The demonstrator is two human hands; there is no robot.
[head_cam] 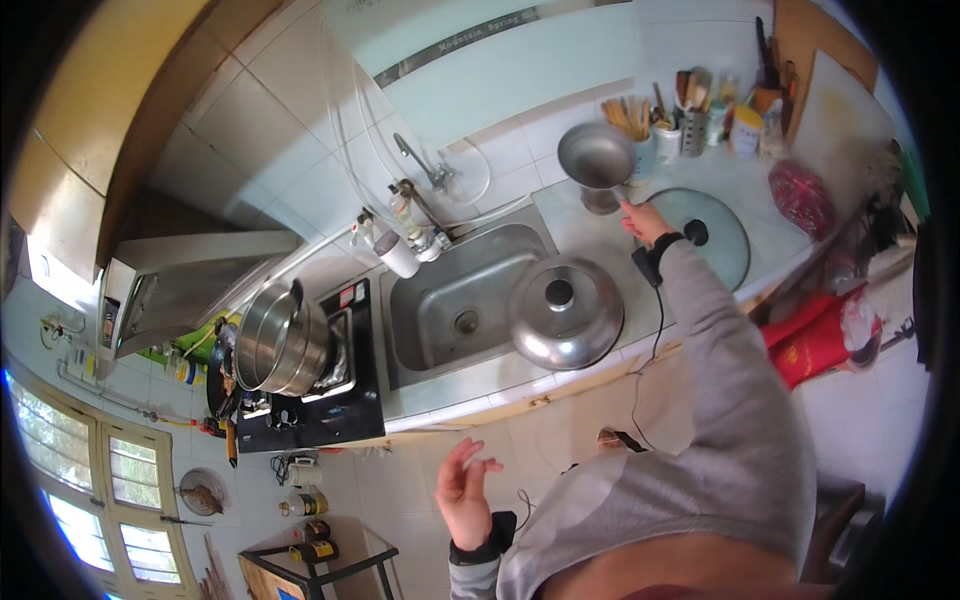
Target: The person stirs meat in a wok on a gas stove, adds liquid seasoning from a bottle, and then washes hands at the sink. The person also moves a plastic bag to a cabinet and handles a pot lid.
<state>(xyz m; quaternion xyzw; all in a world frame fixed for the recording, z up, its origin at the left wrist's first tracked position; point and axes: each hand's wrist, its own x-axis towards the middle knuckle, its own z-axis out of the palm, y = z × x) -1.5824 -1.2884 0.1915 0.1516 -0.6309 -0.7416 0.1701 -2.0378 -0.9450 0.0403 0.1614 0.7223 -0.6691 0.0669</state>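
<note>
My right hand [646,223] is closed on the short handle of a grey metal ladle-like scoop [598,159], whose round bowl faces up over the back of the counter, above a small metal cup-like base [600,201]. Beside that wrist a glass lid with a black knob [726,232] lies on the counter. My left hand [465,491] is raised over the floor in front of the cabinets, fingers apart and holding nothing. Between the hands, a domed steel lid [566,337] rests at the right edge of the sink.
A steel sink [450,330] lies left of the domed lid. Farther left, a tall steel pot [281,345] stands on the black gas stove [360,390], beside a dark pan [223,367]. Utensil holders [667,142], a yellow-lidded jar [745,133] and a red bag [799,196] line the counter's back and right.
</note>
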